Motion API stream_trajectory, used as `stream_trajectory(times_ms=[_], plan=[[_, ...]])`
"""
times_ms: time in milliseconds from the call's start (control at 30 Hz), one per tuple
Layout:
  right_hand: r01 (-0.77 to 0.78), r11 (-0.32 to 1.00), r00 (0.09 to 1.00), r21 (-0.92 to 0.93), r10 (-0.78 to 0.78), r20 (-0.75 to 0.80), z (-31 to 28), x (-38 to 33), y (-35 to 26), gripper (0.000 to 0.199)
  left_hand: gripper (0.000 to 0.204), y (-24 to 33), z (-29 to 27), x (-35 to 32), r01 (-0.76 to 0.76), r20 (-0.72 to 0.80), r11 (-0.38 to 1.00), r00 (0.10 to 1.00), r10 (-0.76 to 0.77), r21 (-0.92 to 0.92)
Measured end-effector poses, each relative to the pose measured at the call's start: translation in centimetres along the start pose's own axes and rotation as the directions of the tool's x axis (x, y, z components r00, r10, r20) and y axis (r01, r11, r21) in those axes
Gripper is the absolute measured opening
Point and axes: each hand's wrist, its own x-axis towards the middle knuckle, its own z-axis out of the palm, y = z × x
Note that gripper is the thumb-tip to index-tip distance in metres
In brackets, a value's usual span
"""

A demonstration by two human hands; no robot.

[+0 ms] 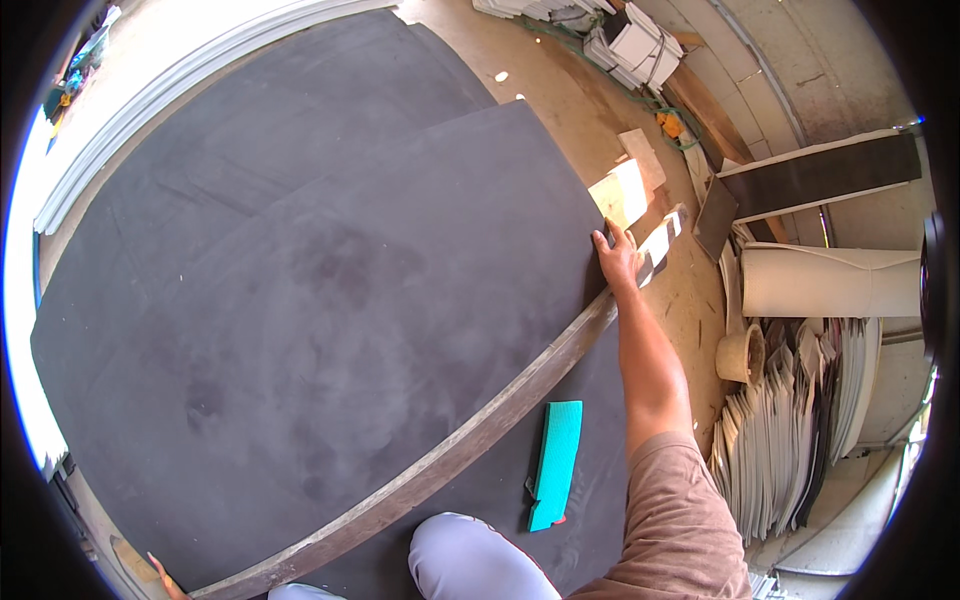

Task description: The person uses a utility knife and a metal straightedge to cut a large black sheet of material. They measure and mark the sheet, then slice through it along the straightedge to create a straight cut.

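One long bar [440, 465] aslant on dark sheets [400, 300]

The bar runs from near left to far right: left hand [171, 583] by its near end, right hand [618, 262] toward its far end; whether either grips, I cannot tell. At least two sheets overlap beyond it; one teal strip [556, 465] lies this side.

A long bar [440, 468] runs from lower left to upper right across dark sheets [350, 300]. The right hand [618, 258] is near its upper end, at a sheet's corner; the left hand [168, 580], mostly cut off, is beside its lower end. A teal strip [557, 465] lies near the knee [475, 560]. Right, a white roll [830, 282] sits above upright sheets [765, 460].
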Motion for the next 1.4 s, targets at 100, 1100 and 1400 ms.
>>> stream_trajectory(times_ms=[100, 1100, 1400], plan=[[0.012, 1.000, 0.999, 0.004, -0.012, 0.030, -0.2, 0.1, -0.2, 0.062, 0.086, -0.3, -0.2, 0.1, 0.001, -0.004, 1.000, 1.000, -0.001, -0.002], [0.478, 0.878, 0.872, -0.014, -0.476, -0.117, 1.1, -19.2, -8.2, 0.050, 0.093, -2.0, -2.4, -3.6, 0.032, 0.027, 0.999, 0.999, -0.031, -0.028], [0.883, 0.328, 0.277, 0.336, -0.941, 0.192, -6.1, -34.1, -11.5, 0.070, 0.119, 0.6, -1.7, -13.1, -0.019, -0.099, 0.981, 0.994, 0.039, 0.192]])
